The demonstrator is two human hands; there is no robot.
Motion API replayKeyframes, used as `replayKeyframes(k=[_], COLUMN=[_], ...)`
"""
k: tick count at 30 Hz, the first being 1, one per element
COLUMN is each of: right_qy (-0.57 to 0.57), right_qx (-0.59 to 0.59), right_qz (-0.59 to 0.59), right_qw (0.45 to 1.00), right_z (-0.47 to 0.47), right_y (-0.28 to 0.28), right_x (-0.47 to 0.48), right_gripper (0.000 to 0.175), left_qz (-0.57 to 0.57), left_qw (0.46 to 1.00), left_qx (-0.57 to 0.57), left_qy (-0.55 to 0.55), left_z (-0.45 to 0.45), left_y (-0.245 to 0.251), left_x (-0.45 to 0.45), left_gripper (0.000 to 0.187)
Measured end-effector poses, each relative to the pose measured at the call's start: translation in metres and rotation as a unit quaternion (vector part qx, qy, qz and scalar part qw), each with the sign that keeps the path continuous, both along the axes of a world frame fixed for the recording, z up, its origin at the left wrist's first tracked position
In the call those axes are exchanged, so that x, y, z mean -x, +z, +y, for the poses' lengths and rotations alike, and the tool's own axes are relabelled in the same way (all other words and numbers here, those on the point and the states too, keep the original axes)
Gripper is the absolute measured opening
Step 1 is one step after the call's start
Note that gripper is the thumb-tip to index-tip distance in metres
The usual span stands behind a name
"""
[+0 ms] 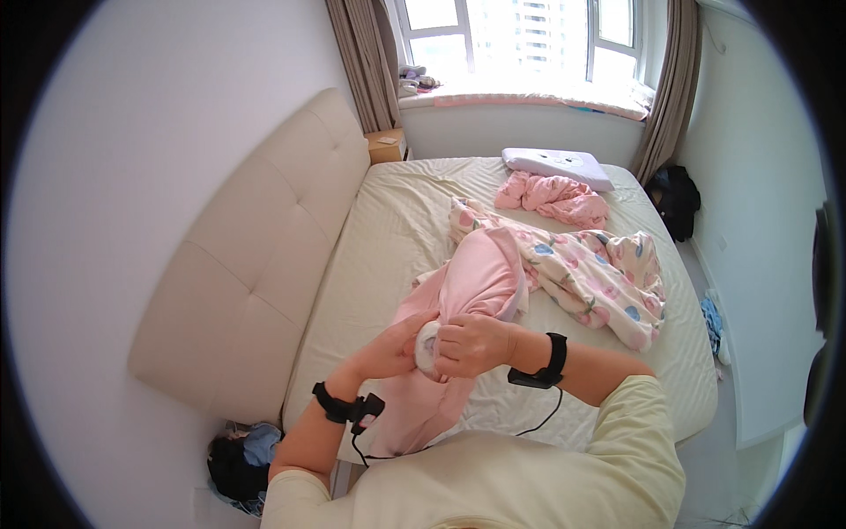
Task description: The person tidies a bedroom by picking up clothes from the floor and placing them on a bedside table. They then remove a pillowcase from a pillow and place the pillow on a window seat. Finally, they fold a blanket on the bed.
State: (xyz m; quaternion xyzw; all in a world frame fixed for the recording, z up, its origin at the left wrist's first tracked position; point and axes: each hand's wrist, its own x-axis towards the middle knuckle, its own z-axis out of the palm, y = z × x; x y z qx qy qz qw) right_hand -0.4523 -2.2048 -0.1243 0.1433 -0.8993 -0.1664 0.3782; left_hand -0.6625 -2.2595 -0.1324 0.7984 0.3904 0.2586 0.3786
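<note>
Before me over the bed is a pink cloth cover (479,278), stuffed out at its far part and hanging loosely toward my body. A rounded white padded piece (424,349) shows between my hands at an opening in the pink cloth; I cannot tell what it belongs to. My left hand (396,344) is wrapped around the left side of this white piece and the cloth beside it. With bent fingers, my right hand (477,345) grips the pink cloth at the opening's right side. My right fingers hide part of the white piece.
A patterned quilt (575,271) lies bunched on the bed (370,264), near a crumpled pink cloth (554,198) and a lilac pillow (558,165). The padded headboard (258,264) rises at left. Cables run from the black wrist straps (542,364) near my body. Clothes (244,463) lie at lower left.
</note>
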Motion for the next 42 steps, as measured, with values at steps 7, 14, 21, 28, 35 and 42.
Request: replayKeyframes(k=[7, 14, 21, 28, 35, 42], right_qy=[0.043, 0.021, -0.065, -0.196, -0.455, -0.083], right_qx=[-0.006, 0.043, 0.190, 0.261, 0.468, 0.650], right_qz=[0.054, -0.063, -0.132, -0.111, -0.160, -0.244], right_qw=[0.998, 0.997, 0.971, 0.939, 0.741, 0.714], right_z=[-0.004, -0.012, 0.041, 0.064, 0.065, 0.060], right_y=[0.030, 0.036, 0.028, -0.058, -0.201, -0.212], right_x=[0.015, 0.026, -0.013, -0.049, -0.054, 0.028], right_gripper=[0.021, 0.019, 0.020, 0.019, 0.020, 0.046], left_qz=[-0.119, -0.153, -0.378, -0.567, -0.548, -0.504], left_qw=[0.988, 0.981, 0.880, 0.765, 0.749, 0.730], left_qx=[0.089, 0.104, 0.115, 0.020, -0.080, -0.071], left_qy=[0.036, 0.059, 0.264, 0.306, 0.364, 0.455], left_z=[-0.018, -0.027, -0.071, -0.097, -0.136, -0.144], left_y=[0.023, -0.016, -0.033, -0.052, -0.066, -0.056], left_x=[-0.006, 0.001, 0.039, 0.059, 0.078, 0.109], left_gripper=[0.081, 0.033, 0.027, 0.050, 0.050, 0.052])
